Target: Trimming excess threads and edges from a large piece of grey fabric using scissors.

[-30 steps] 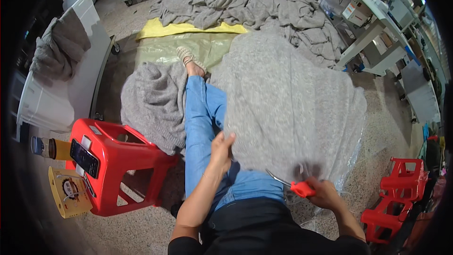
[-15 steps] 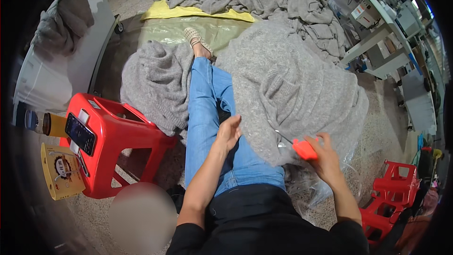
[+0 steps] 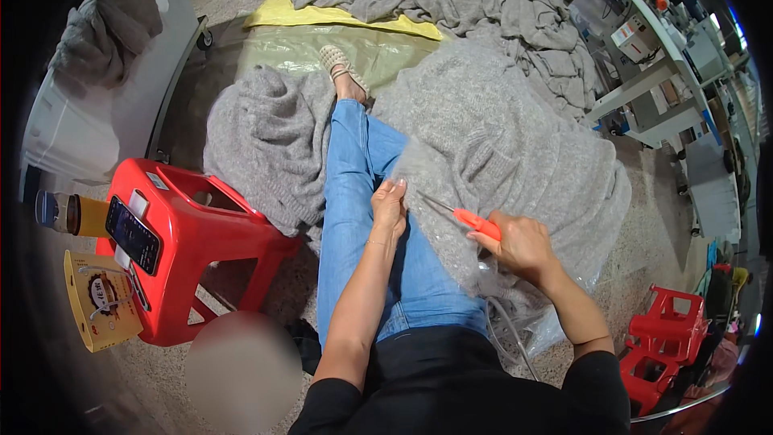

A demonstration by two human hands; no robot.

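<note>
My right hand (image 3: 522, 248) is closed around the orange handles of a pair of scissors (image 3: 477, 224). Their thin metal blades point up and left, over the grey knitted fabric (image 3: 531, 137). This fabric lies heaped across my right leg and the floor. At its left edge, above my jeans (image 3: 346, 193), my left hand (image 3: 390, 208) pinches the knit between thumb and fingers. The blade tips are close to the left hand, apart from its fingers. Clear plastic shows beneath the fabric near my hip.
A red stool (image 3: 177, 250) at left carries a phone (image 3: 133, 234); a yellow paper bag (image 3: 101, 302) is beside it. Another grey knit heap (image 3: 266, 145) lies left of my leg. White carts and a workbench (image 3: 636, 84) flank me; red stools (image 3: 664, 330) stand lower right.
My right hand has moved left and up with the scissors, bringing the blades near my left hand. The left hand has gone from loosely curved to pinching the knit's edge.
</note>
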